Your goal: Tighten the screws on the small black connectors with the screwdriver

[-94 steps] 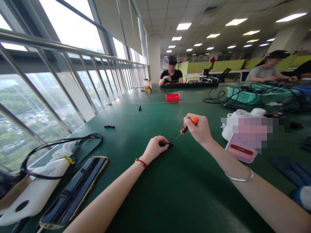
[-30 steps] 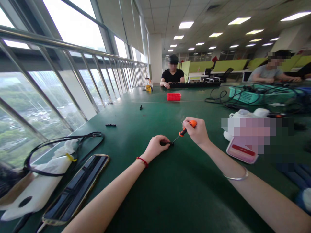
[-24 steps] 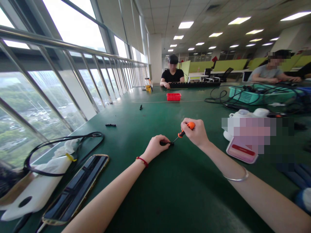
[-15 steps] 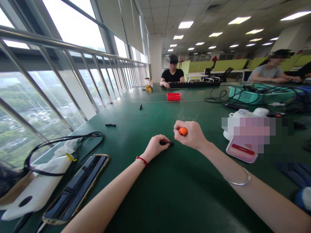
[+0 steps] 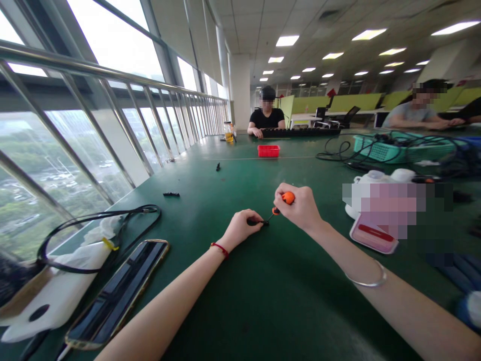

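My right hand is closed around the orange and black handle of a screwdriver. The thin shaft slants down to the left, and its tip meets the end of a small black part. Pinched between the fingers of my left hand, that part is held low at the tabletop. Fingers cover much of it, so its full shape is hidden. Farther off to the left lie two more small black pieces, a longer one and a shorter one.
A red basket stands ahead on the green table. At left are a phone, a white case and a looped black cable. To the right sit a pink-screened phone and a teal basket of cables. A person sits opposite.
My right hand has shifted slightly right and tilted the screwdriver, so more of its handle and shaft shows. My left hand stays in place on the black part.
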{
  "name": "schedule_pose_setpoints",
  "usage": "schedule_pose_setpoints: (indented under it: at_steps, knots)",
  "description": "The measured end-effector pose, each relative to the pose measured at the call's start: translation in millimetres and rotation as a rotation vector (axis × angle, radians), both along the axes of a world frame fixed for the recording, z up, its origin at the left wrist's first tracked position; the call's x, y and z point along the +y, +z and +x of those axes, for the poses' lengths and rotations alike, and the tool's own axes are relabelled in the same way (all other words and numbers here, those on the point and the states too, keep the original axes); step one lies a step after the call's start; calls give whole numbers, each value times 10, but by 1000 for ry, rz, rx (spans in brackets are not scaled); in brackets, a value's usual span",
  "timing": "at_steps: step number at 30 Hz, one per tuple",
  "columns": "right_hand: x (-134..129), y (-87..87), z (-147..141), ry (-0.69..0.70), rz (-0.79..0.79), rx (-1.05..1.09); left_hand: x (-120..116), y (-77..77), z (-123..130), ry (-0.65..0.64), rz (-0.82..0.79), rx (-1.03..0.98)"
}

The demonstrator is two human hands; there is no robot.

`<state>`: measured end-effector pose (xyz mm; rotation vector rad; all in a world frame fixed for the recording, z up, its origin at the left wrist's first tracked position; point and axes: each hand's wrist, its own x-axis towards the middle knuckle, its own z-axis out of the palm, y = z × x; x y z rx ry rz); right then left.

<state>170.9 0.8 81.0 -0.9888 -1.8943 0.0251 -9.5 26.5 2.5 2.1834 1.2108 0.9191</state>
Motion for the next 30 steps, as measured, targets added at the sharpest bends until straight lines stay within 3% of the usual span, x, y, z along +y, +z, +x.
schedule_pose_setpoints:
  at_steps: [9,30]
  knots:
    - [-20,20,4,23,62,-10,-16,31,11,6,-13,-7]
    - [1,2,26,15,30,-42,-12,8,11,2,-2,-8]
